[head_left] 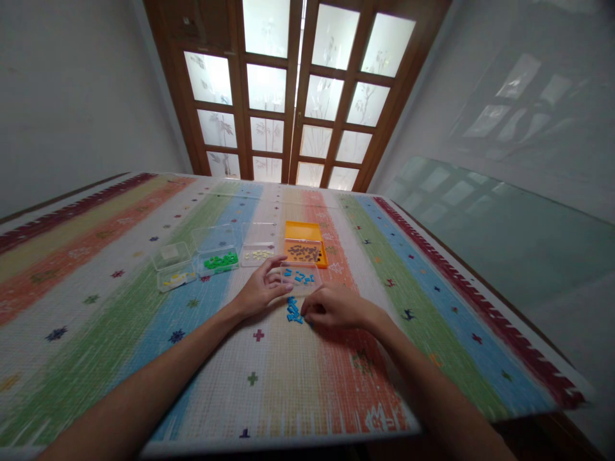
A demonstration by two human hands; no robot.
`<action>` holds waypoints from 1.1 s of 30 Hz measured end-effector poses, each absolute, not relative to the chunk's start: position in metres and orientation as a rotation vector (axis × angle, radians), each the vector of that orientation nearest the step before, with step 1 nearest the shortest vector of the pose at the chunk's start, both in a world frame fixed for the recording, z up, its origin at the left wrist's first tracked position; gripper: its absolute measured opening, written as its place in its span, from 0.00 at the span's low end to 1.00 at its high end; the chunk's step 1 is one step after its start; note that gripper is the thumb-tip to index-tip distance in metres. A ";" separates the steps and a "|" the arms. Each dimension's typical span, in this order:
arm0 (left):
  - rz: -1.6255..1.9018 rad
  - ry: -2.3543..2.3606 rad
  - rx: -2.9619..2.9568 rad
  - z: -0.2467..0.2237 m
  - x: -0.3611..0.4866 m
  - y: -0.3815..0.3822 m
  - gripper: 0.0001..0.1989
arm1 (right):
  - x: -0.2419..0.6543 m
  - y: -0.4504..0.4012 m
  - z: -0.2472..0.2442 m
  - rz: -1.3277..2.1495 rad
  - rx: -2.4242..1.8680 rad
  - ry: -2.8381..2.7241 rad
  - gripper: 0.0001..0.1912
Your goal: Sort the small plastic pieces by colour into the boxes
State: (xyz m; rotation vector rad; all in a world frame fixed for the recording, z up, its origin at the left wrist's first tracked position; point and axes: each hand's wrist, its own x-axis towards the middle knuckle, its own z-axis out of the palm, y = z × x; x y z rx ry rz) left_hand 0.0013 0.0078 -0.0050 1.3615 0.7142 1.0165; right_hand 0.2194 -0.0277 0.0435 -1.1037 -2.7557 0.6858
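Note:
Small blue pieces [293,310] lie in a loose pile on the striped tablecloth. A clear box [313,276] holding more blue pieces stands just behind the pile. My left hand [263,288] is at the left side of this box, fingers apart, with fingertips at its edge. On the right of the pile, my right hand [331,306] has its fingers curled together at the blue pieces; whatever is between the fingertips is hidden.
Behind the hands stand an orange box [302,232] with brown pieces, a clear box [243,259] with pale pieces, one with green pieces [221,261], and one with yellow pieces [179,279]. The tablecloth [216,384] reaches the near edge.

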 end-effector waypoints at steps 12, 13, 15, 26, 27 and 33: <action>1.008 0.701 1.356 -0.006 0.001 0.008 0.34 | 0.208 -0.035 0.047 0.687 -1.034 -2.785 0.07; 1.009 0.700 1.356 -0.006 0.001 0.008 0.34 | 0.208 -0.035 0.046 0.676 -1.037 -2.790 0.07; 1.010 0.700 1.354 -0.006 0.001 0.008 0.34 | 0.208 -0.034 0.045 0.660 -1.036 -2.799 0.08; 1.012 0.723 1.373 -0.004 0.001 0.008 0.33 | 0.208 -0.034 0.039 0.508 -1.059 -2.858 0.08; 1.013 0.726 1.374 -0.004 0.001 0.008 0.33 | 0.207 -0.034 0.039 0.493 -1.060 -2.866 0.08; 1.004 0.723 1.367 -0.003 0.001 0.007 0.33 | 0.205 -0.036 0.038 0.375 -1.066 -2.915 0.08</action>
